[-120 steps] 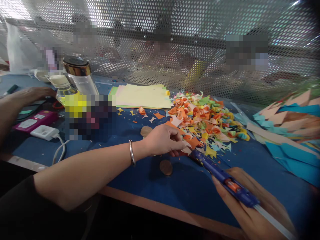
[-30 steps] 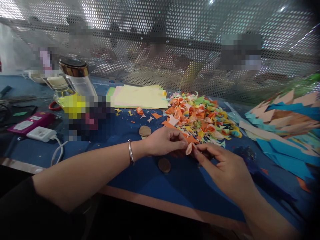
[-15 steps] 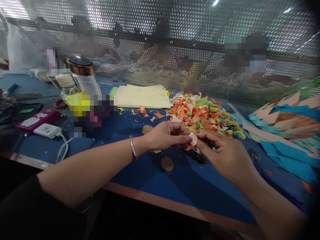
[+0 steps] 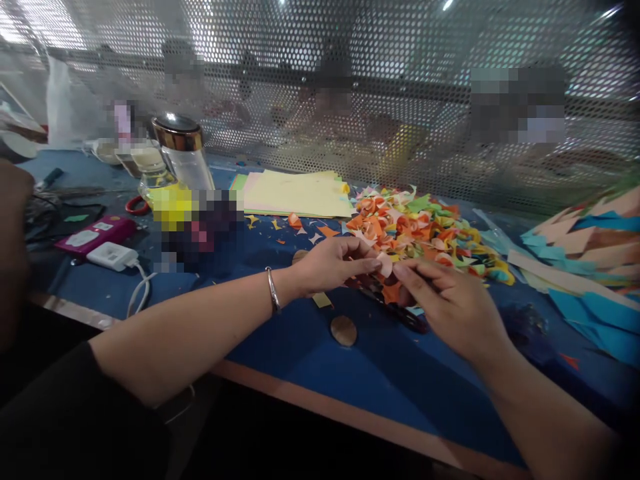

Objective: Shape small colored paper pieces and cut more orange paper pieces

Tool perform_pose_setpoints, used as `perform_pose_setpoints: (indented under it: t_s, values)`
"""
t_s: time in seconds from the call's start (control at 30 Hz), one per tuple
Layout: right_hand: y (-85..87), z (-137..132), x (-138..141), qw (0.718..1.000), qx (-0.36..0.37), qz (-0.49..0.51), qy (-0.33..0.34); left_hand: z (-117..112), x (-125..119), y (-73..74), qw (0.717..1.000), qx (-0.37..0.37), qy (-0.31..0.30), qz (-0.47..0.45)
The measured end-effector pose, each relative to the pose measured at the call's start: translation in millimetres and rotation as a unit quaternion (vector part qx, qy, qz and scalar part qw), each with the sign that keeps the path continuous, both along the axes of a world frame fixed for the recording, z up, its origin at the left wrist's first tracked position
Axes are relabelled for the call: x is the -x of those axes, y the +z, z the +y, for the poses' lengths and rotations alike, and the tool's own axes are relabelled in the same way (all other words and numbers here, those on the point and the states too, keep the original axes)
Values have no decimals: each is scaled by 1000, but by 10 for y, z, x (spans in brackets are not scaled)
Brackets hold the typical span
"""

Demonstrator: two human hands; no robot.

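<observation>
A small pale pink piece of curled paper (image 4: 385, 265) is pinched between my two hands above the blue table. My left hand (image 4: 337, 267), with a silver bangle at the wrist, grips its left side between thumb and fingers. On the other side, my right hand (image 4: 447, 300) pinches it by thumb and fingertip. Just behind lies a heap of curled, coloured paper cutouts (image 4: 425, 230), mostly orange and yellow. A dark tool (image 4: 407, 319), partly hidden by my hands, lies under them. Nearer the table's edge is a round wooden disc (image 4: 344, 331).
Stacked paper sheets (image 4: 295, 190) lie at the back, before a perforated metal screen (image 4: 280, 100). At left stand a bottle (image 4: 150, 167), a tumbler (image 4: 183, 147) and a magenta power strip (image 4: 95, 237) with a charger. Blue and peach paper (image 4: 595, 307) lies at right.
The view has shifted slightly, so the table things sit further right. The pink paper has turned a little between my fingers. Another person's arm now shows at the left edge.
</observation>
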State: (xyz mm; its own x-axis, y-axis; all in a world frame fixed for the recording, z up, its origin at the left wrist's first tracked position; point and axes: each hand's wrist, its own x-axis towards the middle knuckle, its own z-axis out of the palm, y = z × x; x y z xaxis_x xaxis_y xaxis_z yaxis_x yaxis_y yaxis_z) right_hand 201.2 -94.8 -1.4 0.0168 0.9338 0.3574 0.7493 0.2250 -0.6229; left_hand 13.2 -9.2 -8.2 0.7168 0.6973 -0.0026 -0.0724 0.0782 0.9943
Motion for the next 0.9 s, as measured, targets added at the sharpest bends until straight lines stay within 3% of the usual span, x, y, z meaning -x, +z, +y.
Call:
perform_pose_setpoints:
  t_s: [0.4,0.6,0.77,0.9]
  values:
    - [-69,24,-15,1000,12,23,9,21,-39,-49,1000,-25,2,17]
    - [-59,31,-91,999,29,1,15,57,35,6,997,-65,20,42]
    - [-86,36,-148,998,62,-17,11,58,73,64,999,-7,8,35]
    - [-96,20,-107,999,44,15,20,32,49,60,998,58,-13,10]
